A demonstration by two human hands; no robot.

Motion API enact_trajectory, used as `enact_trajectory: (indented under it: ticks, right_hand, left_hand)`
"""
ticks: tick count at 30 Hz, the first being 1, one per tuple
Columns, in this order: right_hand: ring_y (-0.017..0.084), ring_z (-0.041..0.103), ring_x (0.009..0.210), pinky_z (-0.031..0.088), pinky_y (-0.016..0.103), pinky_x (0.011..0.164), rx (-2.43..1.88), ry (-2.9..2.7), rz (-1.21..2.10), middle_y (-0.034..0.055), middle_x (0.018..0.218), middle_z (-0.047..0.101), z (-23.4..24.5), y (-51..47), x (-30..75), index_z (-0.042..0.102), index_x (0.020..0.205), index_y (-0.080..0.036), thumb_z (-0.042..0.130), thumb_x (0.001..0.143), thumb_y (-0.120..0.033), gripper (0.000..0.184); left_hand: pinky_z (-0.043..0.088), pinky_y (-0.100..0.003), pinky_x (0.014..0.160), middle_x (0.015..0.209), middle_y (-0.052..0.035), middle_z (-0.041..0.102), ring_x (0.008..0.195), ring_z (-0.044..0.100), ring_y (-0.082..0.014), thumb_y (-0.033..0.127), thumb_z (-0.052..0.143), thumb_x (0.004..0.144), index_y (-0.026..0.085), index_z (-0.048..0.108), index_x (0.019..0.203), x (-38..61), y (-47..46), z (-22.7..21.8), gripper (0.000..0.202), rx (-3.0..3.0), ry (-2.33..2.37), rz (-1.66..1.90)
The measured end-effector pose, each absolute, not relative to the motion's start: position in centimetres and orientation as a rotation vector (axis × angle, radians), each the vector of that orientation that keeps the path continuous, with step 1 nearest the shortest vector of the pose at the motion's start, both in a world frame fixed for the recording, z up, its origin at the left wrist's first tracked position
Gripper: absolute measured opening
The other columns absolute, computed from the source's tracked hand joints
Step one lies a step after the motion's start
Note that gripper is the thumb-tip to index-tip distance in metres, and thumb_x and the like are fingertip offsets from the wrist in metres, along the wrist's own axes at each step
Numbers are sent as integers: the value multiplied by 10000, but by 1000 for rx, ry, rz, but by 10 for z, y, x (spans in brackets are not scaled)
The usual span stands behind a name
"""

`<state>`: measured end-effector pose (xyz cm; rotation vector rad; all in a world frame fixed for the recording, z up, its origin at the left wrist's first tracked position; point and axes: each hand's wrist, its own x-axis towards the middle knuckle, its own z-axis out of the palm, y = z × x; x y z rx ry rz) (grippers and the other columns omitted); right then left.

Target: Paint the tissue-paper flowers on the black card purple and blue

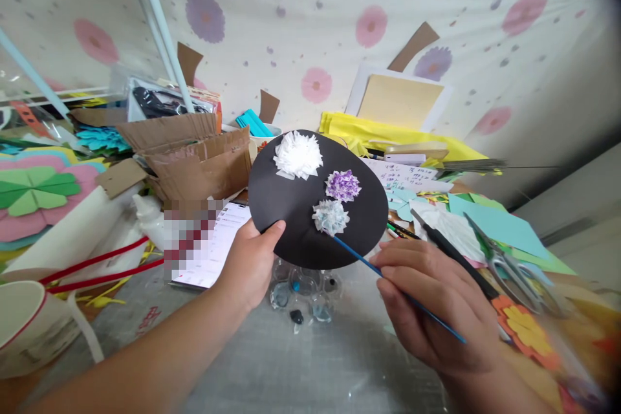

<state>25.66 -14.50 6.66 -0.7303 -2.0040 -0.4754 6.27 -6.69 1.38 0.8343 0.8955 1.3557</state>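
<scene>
My left hand [247,265] grips a round black card [291,220] by its lower left edge, thumb on the front. Three ruffled paper flowers sit on the card: a white flower [298,154] at the top, a purple-and-white flower [343,185] at the right and a pale grey-blue flower [330,216] below it. In my right hand [427,304] is a thin blue paintbrush [356,255], pinched between the fingers. Its tip meets the lower edge of the grey-blue flower; the bristles are hidden. Under the card lies a clear paint palette [303,297] with dark and blue paint.
A phone [216,249] lies left of the card, beside a brown cardboard box [194,162]. A white cup [29,326] stands at the near left. Scissors [509,265], coloured paper [499,223] and a paper flower [526,330] lie at the right. Yellow material [412,136] is behind.
</scene>
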Motion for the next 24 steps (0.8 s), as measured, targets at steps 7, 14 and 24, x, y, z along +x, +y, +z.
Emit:
enact_trajectory:
  ticks: [7,14,24]
  right_hand:
    - [191,698,693,632,363,647,-759,-2005,-542,73,755,709,63,-144,257,594,994,-169,607,821,-56,207]
    - [184,685,678,623,347,627,-791,-2023,-580,78,740,713,64,-144,255,596,939,-159,613,830,-68,143]
    - [181,678,685,632,363,652,-773,-2001,-570,72,750,698,63,-146,260,594,957,-155,615,812,-42,185]
  left_hand:
    - [440,-461,1073,1239,-117,726,1194,639,-293,232,749,776,174,618,1322,63,-67,13,565,794,851,1350]
    - [443,-441,1071,1222,-111,736,1189,642,-282,206,758,769,174,606,1343,64,-68,14,594,757,849,1348]
    - [470,-438,1046,1200,-102,746,1187,643,-280,208,744,790,190,613,1337,63,-66,14,563,740,848,1335]
